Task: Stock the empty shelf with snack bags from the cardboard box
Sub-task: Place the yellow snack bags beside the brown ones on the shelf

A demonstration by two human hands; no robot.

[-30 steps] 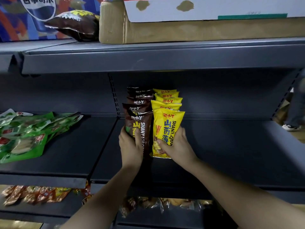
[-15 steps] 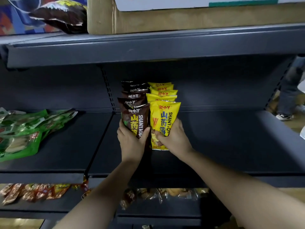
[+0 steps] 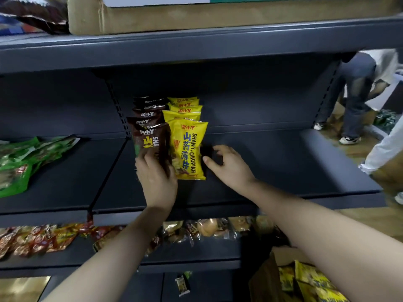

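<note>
Two rows of snack bags stand upright on the dark grey shelf [image 3: 272,171]: brown bags [image 3: 150,138] on the left and yellow bags [image 3: 187,147] on the right. My left hand [image 3: 156,177] grips the lower part of the front brown bag. Just right of the front yellow bag, my right hand [image 3: 229,166] hovers with fingers spread, holding nothing and apart from the bag. At the bottom right corner a cardboard box [image 3: 283,277] holds more yellow bags [image 3: 314,280].
Green packs [image 3: 24,162] lie on the left shelf section. The shelf below carries mixed snacks [image 3: 196,229]. Above, a big cardboard box [image 3: 196,20] sits on the upper shelf. Other people's legs [image 3: 353,99] stand in the aisle at right.
My right hand has let go of the front yellow bag and moved right, fingers apart. The view has tilted down, and the cardboard box has come into sight.
</note>
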